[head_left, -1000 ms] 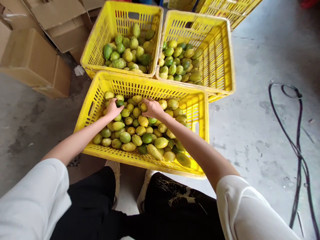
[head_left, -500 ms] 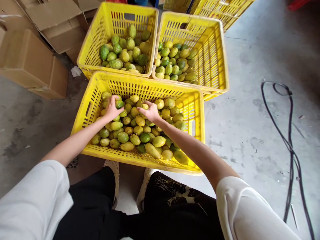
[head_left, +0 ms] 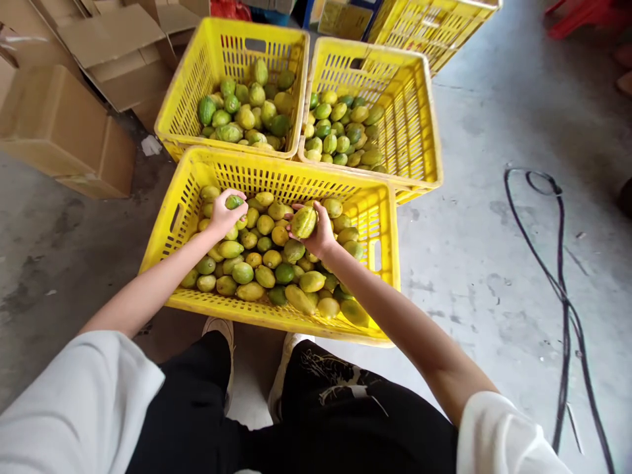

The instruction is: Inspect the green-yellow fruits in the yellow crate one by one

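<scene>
A long yellow crate point(head_left: 276, 319) in front of me holds many yellow and green lemons point(head_left: 312, 282). My left hand point(head_left: 224, 212) is closed round a green lemon point(head_left: 234, 201) at the crate's far left part; the fingers cover some of it. Palm turned up, my right hand point(head_left: 322, 232) holds a yellow-green lemon point(head_left: 303, 222) with ridged skin above the pile, its fingers curled about the fruit. Both hands are inside the crate's rim, a short way apart.
Two more yellow crates, a left one point(head_left: 170, 125) and a right one point(head_left: 412, 125), stand behind, each part filled with lemons. Cardboard boxes point(head_left: 64, 125) stand at the left. A black cable point(head_left: 563, 289) lies looped on the floor at the right. Another yellow crate point(head_left: 439, 26) is farther back.
My right hand has lifted a lemon from the pile and turned palm up with it. My left hand keeps the green lemon, turned slightly. The view has shifted a little.
</scene>
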`<act>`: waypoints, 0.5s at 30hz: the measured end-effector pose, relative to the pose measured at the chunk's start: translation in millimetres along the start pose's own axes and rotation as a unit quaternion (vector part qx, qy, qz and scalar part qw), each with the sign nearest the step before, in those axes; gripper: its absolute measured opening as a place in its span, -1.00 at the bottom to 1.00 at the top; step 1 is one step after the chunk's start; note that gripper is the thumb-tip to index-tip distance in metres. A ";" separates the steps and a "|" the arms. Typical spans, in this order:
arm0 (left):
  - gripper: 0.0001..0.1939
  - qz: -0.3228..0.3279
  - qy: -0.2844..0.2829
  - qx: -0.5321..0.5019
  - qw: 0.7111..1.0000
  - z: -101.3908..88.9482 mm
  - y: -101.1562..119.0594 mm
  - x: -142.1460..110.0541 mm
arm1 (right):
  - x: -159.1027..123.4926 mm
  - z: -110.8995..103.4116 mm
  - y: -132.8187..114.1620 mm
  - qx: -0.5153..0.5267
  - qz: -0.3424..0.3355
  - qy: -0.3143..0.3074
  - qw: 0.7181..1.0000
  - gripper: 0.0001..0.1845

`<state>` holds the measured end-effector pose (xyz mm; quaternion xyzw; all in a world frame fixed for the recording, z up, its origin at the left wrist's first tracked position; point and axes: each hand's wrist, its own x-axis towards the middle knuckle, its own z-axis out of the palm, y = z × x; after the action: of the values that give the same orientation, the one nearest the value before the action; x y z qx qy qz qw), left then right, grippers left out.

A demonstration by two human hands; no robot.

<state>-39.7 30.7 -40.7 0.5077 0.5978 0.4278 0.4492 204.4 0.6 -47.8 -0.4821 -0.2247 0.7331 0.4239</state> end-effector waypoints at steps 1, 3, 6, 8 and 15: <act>-0.79 -0.018 0.001 -0.064 0.998 1.5 4.8 -1.6 | -5.5 0.1 -1.1 0.005 -0.010 -0.009 1.000 -0.34; -0.76 -0.043 -0.022 -0.170 0.984 4.1 14.5 -6.8 | -16.9 1.3 -2.1 0.008 -0.036 -0.026 0.999 -0.33; -0.76 -0.086 -0.104 -0.258 0.957 7.0 28.2 -17.6 | -32.2 4.1 -5.5 -0.028 -0.059 -0.066 0.996 -0.34; -0.72 -0.124 -0.147 -0.275 0.942 8.2 35.6 -24.4 | -39.8 6.4 -10.0 -0.049 -0.053 -0.104 0.992 -0.42; -0.67 -0.149 -0.178 -0.332 0.914 9.4 42.8 -35.0 | -53.2 15.2 -9.6 0.069 -0.006 -0.098 0.993 -0.56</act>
<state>-18.2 1.6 2.1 0.3018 0.4001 0.4320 0.7497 204.0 -37.6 -6.6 -0.3759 -0.2172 0.7880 0.4365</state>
